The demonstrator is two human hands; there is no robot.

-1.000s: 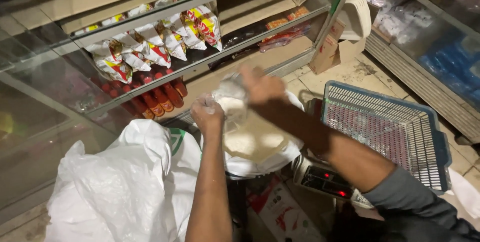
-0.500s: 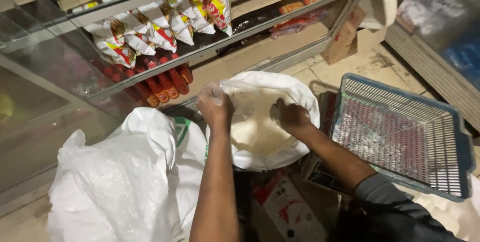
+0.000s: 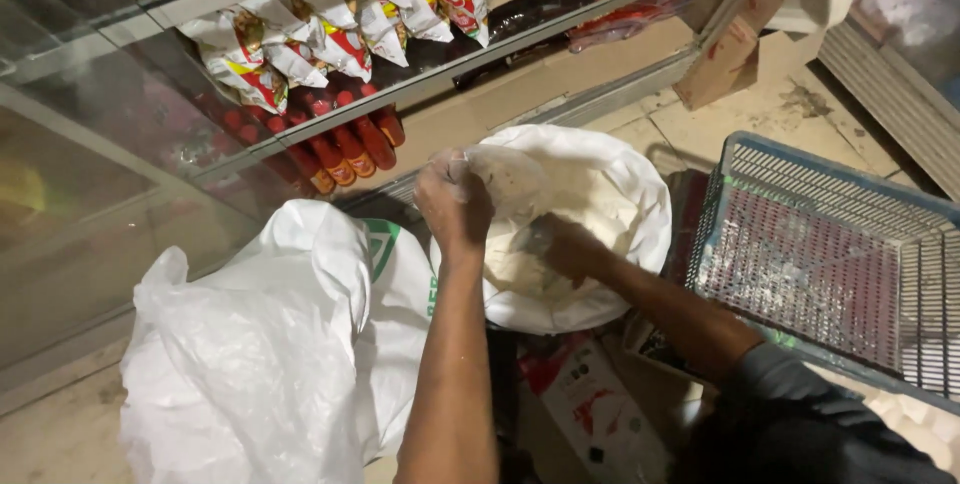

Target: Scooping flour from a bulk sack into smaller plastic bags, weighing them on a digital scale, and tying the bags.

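White plastic everywhere: largest, a bulging closed sack point(image 3: 260, 364) at lower left, just beside an open sack point(image 3: 640, 209) with its rim rolled down, mouth facing up, pale flour point(image 3: 520, 264) inside. Behind both, a glass shelf case point(image 3: 130, 134) with snack packets point(image 3: 330, 24) and red bottles point(image 3: 340, 144). To the right, a blue wire basket point(image 3: 830, 254), tilted, near the open sack. Below, a red-and-white carton point(image 3: 590, 404). Left hand point(image 3: 455, 206) at the near-left rim, fingers closed on a small clear bag point(image 3: 510, 179) held at the mouth of the open sack, its opening apparently turned toward the right; long axis hard to tell. Right hand point(image 3: 562, 244) lower, down inside the sack on the flour, just right of and beneath the bag, nearer the flour; fingers curled, whether gripping a scoop cannot be told.
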